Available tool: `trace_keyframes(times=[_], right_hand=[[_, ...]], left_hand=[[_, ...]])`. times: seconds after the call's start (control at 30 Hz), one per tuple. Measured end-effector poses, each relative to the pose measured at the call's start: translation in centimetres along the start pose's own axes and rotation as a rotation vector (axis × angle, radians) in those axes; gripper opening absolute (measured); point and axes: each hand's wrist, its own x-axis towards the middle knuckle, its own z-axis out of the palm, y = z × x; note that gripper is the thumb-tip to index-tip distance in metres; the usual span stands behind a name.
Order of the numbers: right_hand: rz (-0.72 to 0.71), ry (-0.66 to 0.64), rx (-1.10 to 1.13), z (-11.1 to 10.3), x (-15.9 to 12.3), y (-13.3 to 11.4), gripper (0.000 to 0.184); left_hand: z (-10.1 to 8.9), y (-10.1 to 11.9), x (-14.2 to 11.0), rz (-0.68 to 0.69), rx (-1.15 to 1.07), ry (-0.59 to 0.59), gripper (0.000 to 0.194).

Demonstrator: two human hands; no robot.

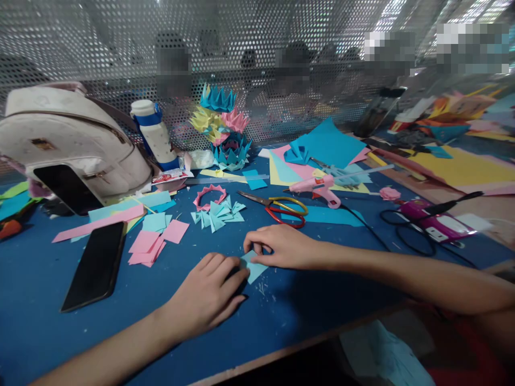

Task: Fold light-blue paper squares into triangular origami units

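A small light blue paper square (257,272) lies on the table at the near middle, one corner toward me. My right hand (284,245) is curled over its upper part, thumb and fingers closed on the paper. At the paper's left edge rests my left hand (211,289), palm down, its fingers bent and the thumb apart. Just beyond the hands sits a pile of folded light blue paper triangles (217,214). Behind it is a pink ring of folded paper points (210,197). Scissors (277,206) with one red and one yellow handle lie partly spread nearby.
A pink glue gun (316,187) trails a black cable to the right. Pink paper squares (148,247) and a black phone (96,262) lie left. Behind stand a white backpack (68,128), a bottle (155,134) and a stack of folded paper rings (231,150). Perforated metal (257,96) borders the back.
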Motion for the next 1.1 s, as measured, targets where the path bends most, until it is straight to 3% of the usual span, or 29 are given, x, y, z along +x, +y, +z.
trace_keyframes(times=[0.13, 0.27, 0.53, 0.67, 0.83, 1.1], right_hand=[[0.007, 0.062, -0.028, 0.5, -0.1, 0.4, 0.017], [-0.080, 0.137, -0.042, 1.6, -0.2, 1.3, 0.012], [-0.264, 0.338, -0.087, 2.9, -0.7, 2.3, 0.015], [-0.384, 0.331, -0.118, 2.8, -1.0, 2.9, 0.021], [-0.664, 0.358, -0.328, 2.4, -1.0, 3.4, 0.025], [-0.709, 0.352, -0.335, 2.1, -0.5, 3.8, 0.024]], left_hand=[[0.3, 0.2, -0.1, 0.038, 0.053, 0.026, 0.035], [1.0, 0.8, -0.4, 0.063, 0.140, 0.113, 0.034], [1.3, 2.2, -0.7, -0.065, 0.231, 0.154, 0.033], [1.2, 1.9, -0.7, -0.093, 0.205, 0.151, 0.035], [1.1, 1.4, -0.7, -0.115, 0.170, 0.143, 0.037], [1.1, 1.2, -0.8, -0.131, 0.101, 0.135, 0.032]])
